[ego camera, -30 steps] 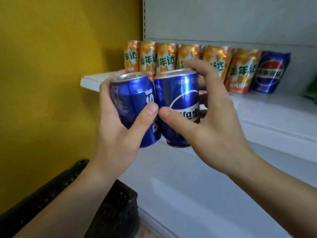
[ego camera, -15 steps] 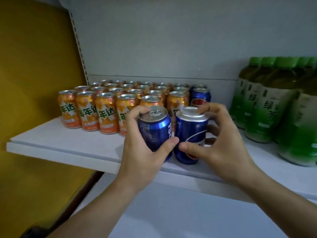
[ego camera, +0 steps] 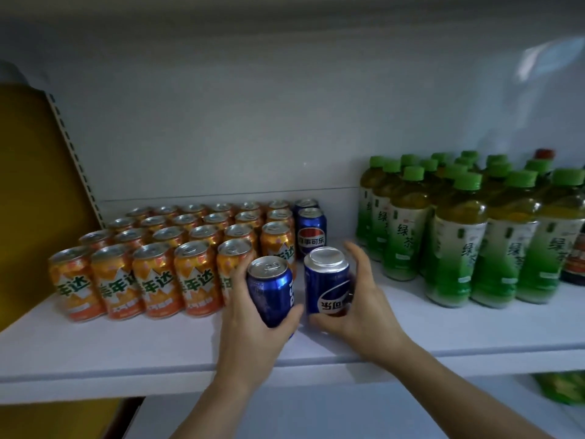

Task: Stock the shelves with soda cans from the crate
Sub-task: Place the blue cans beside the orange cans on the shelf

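Observation:
My left hand (ego camera: 250,331) grips a blue Pepsi can (ego camera: 270,288), upright with its pull tab up, over the white shelf (ego camera: 126,340). Beside it my right hand (ego camera: 364,305) holds a second blue Pepsi can (ego camera: 326,280), which is upside down with its plain base on top. The two cans stand a small gap apart. Behind them two more blue Pepsi cans (ego camera: 311,231) stand in a column at the back. Left of that column sit several rows of orange cans (ego camera: 158,274). The crate is out of view.
Green tea bottles (ego camera: 456,236) with green caps fill the right of the shelf, with a free strip between them and the Pepsi column. A yellow wall (ego camera: 34,201) bounds the left. A lower white shelf (ego camera: 316,416) shows beneath, with green packs (ego camera: 563,388) at its right.
Both hands have carried the two blue cans up from below the shelf edge and further in over the shelf. The cans have drawn slightly apart.

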### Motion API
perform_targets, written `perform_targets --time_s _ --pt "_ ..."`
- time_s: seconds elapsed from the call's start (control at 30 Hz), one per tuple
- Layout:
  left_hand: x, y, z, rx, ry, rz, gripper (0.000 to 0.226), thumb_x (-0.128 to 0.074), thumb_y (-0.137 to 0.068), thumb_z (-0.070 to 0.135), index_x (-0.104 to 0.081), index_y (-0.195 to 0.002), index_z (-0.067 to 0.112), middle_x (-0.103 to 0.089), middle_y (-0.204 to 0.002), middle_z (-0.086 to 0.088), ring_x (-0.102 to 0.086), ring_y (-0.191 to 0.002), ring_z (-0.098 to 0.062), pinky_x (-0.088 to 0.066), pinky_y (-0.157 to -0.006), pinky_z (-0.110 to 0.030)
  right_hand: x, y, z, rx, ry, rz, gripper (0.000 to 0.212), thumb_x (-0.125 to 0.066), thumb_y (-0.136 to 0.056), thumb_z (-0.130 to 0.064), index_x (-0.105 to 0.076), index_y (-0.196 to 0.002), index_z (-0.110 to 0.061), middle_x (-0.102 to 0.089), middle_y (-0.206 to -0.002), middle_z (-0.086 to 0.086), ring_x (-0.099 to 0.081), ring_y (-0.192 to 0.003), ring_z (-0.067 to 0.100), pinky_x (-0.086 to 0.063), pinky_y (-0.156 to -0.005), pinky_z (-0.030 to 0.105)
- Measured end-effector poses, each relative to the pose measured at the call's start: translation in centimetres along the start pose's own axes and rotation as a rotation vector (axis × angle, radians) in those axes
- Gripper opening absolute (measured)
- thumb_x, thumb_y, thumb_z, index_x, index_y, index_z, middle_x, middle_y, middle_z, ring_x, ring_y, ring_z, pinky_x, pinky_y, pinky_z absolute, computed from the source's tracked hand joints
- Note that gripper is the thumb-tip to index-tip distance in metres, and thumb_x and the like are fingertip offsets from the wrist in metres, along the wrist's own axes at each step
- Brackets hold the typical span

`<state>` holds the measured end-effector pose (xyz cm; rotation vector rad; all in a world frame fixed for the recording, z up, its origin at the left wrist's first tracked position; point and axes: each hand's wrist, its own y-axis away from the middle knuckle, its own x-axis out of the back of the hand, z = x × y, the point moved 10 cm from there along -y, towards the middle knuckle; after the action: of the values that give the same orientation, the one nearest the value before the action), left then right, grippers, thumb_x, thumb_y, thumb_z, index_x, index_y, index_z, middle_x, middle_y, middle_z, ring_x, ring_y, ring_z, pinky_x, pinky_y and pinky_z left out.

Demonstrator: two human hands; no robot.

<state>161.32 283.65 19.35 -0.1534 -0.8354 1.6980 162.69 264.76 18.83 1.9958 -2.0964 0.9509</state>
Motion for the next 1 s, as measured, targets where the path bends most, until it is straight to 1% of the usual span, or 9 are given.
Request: perform_targets --time_s 0.1,0.17,0.27,0.37,0.53,0.67,0.77,0.87,1.0 --pt "0.0 -0.1 0.0 -0.012 -0.032 0.012 0.095 -0.090 -0.067 0.028 -0.026 -0.134 0.053 -0.051 -0.127 0.024 -0.054 -0.114 0.004 -0.042 -0.083 0.001 -0.2 -0.4 0.7 -0.065 0.000 -0.033 0.107 -0.094 -0.058 -0.034 -0.023 -0.137 -0.038 -0.059 -0.126 -0.014 -0.060 -0.111 0.003 -0.052 -0.090 0.020" --pt "-0.1 -0.1 -0.1 -0.011 -0.045 0.013 0.093 -0.089 -0.068 0.028 -0.028 -0.136 0.046 -0.052 -0.128 0.019 -0.054 -0.114 0.000 -0.043 -0.083 -0.003 0.0 -0.3 0.8 -0.073 -0.009 -0.033 0.092 -0.093 -0.061 -0.033 -0.029 -0.127 -0.037 -0.061 -0.119 -0.016 -0.062 -0.103 -0.002 -0.051 -0.080 0.011" --pt "-0.3 -0.1 -0.4 0.001 -0.053 0.009 0.093 -0.088 -0.068 0.029 -0.029 -0.140 0.040 -0.052 -0.131 0.015 -0.056 -0.117 -0.007 -0.045 -0.088 -0.014 0.7 -0.2 1.4 -0.080 -0.132 -0.001 0.082 -0.091 -0.067 -0.029 -0.038 -0.129 -0.036 -0.060 -0.120 -0.016 -0.065 -0.100 0.000 -0.057 -0.082 0.020" --pt "-0.3 0.1 -0.5 0.034 -0.011 -0.004 0.093 -0.087 -0.070 0.032 -0.026 -0.137 0.051 -0.050 -0.129 0.023 -0.054 -0.114 0.001 -0.046 -0.087 -0.014 1.6 -0.3 2.0 -0.100 -0.270 0.042 0.083 -0.090 -0.062 -0.035 -0.043 -0.131 -0.034 -0.061 -0.121 -0.008 -0.069 -0.097 0.008 -0.061 -0.079 0.031" --pt "-0.1 0.3 -0.8 0.084 -0.010 -0.016 0.096 -0.087 -0.070 0.037 -0.018 -0.130 0.068 -0.046 -0.129 0.031 -0.052 -0.117 0.005 -0.048 -0.086 -0.010 4.4 -3.4 1.6 -0.061 -0.219 0.205 0.088 -0.089 -0.049 -0.043 -0.043 -0.121 -0.028 -0.058 -0.114 -0.007 -0.068 -0.093 0.010 -0.060 -0.075 0.025" --pt "-0.1 0.5 -1.0 0.117 -0.062 0.004 0.096 -0.087 -0.068 0.042 -0.024 -0.140 0.051 -0.051 -0.132 0.023 -0.055 -0.118 -0.006 -0.055 -0.095 -0.031 3.9 -6.5 1.6 0.039 -0.129 0.208 0.065 -0.090 -0.068 -0.030 -0.046 -0.116 -0.028 -0.063 -0.113 -0.008 -0.064 -0.100 0.007 -0.057 -0.084 0.029" --pt "0.0 0.5 -0.6 0.129 -0.116 0.043 0.094 -0.086 -0.067 0.044 -0.025 -0.137 0.052 -0.051 -0.124 0.032 -0.056 -0.113 -0.003 -0.055 -0.094 -0.036 3.1 -7.8 2.3 0.063 -0.179 0.168 0.053 -0.085 -0.075 -0.026 -0.050 -0.115 -0.028 -0.062 -0.110 -0.015 -0.061 -0.098 -0.002 -0.055 -0.080 0.023" --pt "0.0 0.5 -0.6 0.158 -0.152 0.061 0.091 -0.086 -0.065 0.046 -0.023 -0.129 0.063 -0.048 -0.114 0.049 -0.055 -0.106 0.011 -0.056 -0.090 -0.029 2.3 -8.6 2.3 0.127 -0.133 0.108 0.049 -0.081 -0.081 -0.025 -0.055 -0.123 -0.030 -0.058 -0.118 -0.012 -0.058 -0.100 -0.003 -0.045 -0.076 0.009" --pt "0.0 0.4 -0.5 0.177 -0.183 0.084 0.090 -0.088 -0.068 0.036 -0.023 -0.122 0.066 -0.052 -0.108 0.043 -0.053 -0.102 0.022 -0.046 -0.075 -0.003 1.6 -9.2 3.5 0.154 -0.150 0.080 0.049 -0.075 -0.087 -0.023 -0.055 -0.131 -0.032 -0.049 -0.135 -0.005 -0.054 -0.115 0.007 -0.047 -0.087 0.016"
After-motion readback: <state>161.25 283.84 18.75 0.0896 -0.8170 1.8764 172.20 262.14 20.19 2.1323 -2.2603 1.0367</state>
